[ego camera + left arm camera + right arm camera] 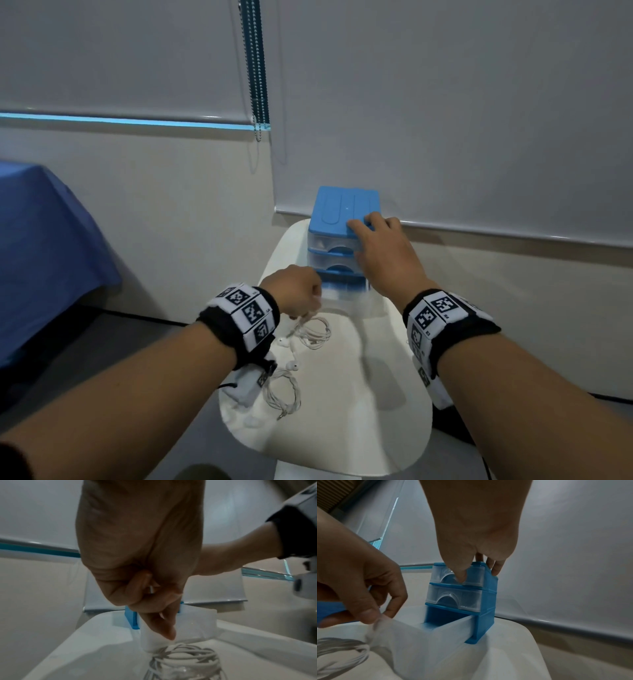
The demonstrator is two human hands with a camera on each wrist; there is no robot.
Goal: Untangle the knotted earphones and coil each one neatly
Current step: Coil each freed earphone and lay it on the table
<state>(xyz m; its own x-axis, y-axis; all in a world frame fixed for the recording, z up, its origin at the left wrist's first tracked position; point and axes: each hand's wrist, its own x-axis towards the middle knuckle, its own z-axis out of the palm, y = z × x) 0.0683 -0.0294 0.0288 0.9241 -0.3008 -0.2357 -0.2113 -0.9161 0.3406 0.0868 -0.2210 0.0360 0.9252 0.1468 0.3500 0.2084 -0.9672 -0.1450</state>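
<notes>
My left hand (294, 291) pinches the bottom drawer (436, 635), my right hand (383, 246) grips the drawer unit (342, 209); the coiled earphones (188, 654) lie on the bench (342, 428) beside my left hand. Light, limp cords, I judge; I'd pinch across each whole coil.

Blue drawer unit (344, 209), white table (376, 428), possibly a blue cloth (44, 240)

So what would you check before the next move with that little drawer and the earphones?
1. Blue cabinet steadied: ok, right hand holds its top.
2. Bottom drawer pulled out: ok, left hand pinches its front.
3. Top drawer and middle drawer closed: ok.
4. Coiling done: ok, far coil and near coil lie on the table.
5. Bottom drawer empty: cannot tell, blurred.
6. Room before the drawer: not ok, far coil lies at its front.
</notes>
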